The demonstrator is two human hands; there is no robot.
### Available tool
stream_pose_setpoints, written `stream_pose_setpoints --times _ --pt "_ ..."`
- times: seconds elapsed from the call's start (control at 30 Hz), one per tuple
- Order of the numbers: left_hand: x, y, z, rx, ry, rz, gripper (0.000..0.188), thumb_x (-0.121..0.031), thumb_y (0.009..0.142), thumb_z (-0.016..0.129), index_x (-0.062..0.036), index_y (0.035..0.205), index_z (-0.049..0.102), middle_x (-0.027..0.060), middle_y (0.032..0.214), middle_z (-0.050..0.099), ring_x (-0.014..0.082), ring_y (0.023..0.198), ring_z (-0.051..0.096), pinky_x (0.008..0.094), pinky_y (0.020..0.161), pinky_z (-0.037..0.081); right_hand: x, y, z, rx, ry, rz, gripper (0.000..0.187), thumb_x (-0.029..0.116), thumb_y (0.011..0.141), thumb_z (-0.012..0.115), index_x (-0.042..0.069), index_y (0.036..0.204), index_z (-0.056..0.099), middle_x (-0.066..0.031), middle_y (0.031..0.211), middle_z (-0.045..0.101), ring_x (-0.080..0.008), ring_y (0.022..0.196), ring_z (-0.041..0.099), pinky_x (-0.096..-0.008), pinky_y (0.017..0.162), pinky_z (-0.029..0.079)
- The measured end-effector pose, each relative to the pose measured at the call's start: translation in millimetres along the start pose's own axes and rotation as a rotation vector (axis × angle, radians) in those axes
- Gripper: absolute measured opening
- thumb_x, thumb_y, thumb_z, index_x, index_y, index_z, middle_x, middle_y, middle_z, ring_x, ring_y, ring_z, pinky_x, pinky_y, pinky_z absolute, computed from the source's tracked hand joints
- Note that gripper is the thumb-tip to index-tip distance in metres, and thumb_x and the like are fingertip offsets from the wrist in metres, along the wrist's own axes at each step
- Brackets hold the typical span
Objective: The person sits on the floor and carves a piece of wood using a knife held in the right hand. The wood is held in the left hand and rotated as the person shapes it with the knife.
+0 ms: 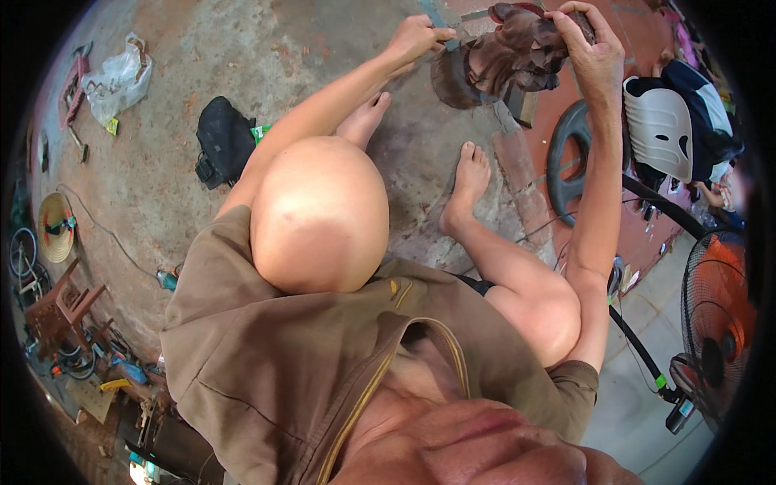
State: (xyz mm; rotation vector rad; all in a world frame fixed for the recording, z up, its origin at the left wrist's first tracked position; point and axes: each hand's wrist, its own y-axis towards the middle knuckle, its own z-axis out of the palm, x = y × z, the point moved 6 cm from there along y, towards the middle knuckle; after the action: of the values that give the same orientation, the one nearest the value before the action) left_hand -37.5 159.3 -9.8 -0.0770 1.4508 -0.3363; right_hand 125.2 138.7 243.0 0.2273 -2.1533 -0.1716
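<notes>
Brown carved wood piece [509,56] stands on the floor beyond the bare feet, right hand [594,52] closed over its top, left hand [416,39] pinching a thin tool beside it, which could slip toward the toes.

Both arms stretched forward: left hand [416,39] pinched tight with fingers curled, right hand [594,52] raised, fingers clamped downward, wrist bent.

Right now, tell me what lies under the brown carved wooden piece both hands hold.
Under the brown carved wooden piece, grey concrete floor and a brick strip show. The spot directly beneath is covered.
</notes>
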Motion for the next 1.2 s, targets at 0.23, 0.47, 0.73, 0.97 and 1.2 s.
stream_pose_setpoints --times 0.23,0.47,0.73,0.97,1.2 --pt "-25 -6 12 0.06 0.431 0.118 0.03 -0.029 0.083 0.073 -0.0002 0.086 0.068 0.0034 0.077 0.064 0.0134 0.068 0.061 0.0283 0.061 0.047 -3 0 -2 0.005 -0.005 -0.019 0.003 0.005 0.085 0.06 0.002 0.086 0.059 0.001 0.073 0.058 -0.0048 0.069 0.051 -0.0207 0.062 0.042" --pt "-2 30 1 0.093 0.162 0.023 0.026 -0.024 0.083 0.073 0.0014 0.085 0.067 0.007 0.077 0.066 0.0141 0.068 0.064 0.0281 0.062 0.052 4 2 -1 0.007 -0.07 -0.047 0.004 0.005 0.085 0.06 0.001 0.085 0.058 0.0007 0.073 0.058 -0.0052 0.069 0.052 -0.0209 0.062 0.042" --pt "-19 -4 10 0.053 0.317 0.094 0.029 -0.026 0.083 0.073 0.0021 0.083 0.066 0.0068 0.078 0.066 0.016 0.07 0.064 0.0298 0.062 0.05 -4 -1 -3 0.017 -0.031 -0.018 0.003 0.004 0.086 0.06 0.003 0.087 0.057 0.0019 0.074 0.056 -0.0049 0.07 0.051 -0.0204 0.063 0.042" --pt "-2 32 6 0.108 0.209 0.067 0.024 -0.022 0.086 0.069 0.002 0.082 0.066 0.0068 0.082 0.068 0.015 0.07 0.063 0.0294 0.062 0.051 0 1 0 0.007 -0.039 -0.018 0.004 0.004 0.085 0.06 0.003 0.086 0.057 0.0019 0.074 0.057 -0.0048 0.07 0.051 -0.0205 0.064 0.042" --pt "3 7 2 0.015 0.017 0.041 0.024 -0.023 0.088 0.067 0.0013 0.085 0.067 0.0065 0.079 0.069 0.0144 0.07 0.062 0.0275 0.064 0.049 -5 1 1 0.009 0.017 0.008 0.003 0.004 0.085 0.06 0.003 0.087 0.058 0.0018 0.075 0.058 -0.0044 0.071 0.052 -0.0198 0.064 0.042"
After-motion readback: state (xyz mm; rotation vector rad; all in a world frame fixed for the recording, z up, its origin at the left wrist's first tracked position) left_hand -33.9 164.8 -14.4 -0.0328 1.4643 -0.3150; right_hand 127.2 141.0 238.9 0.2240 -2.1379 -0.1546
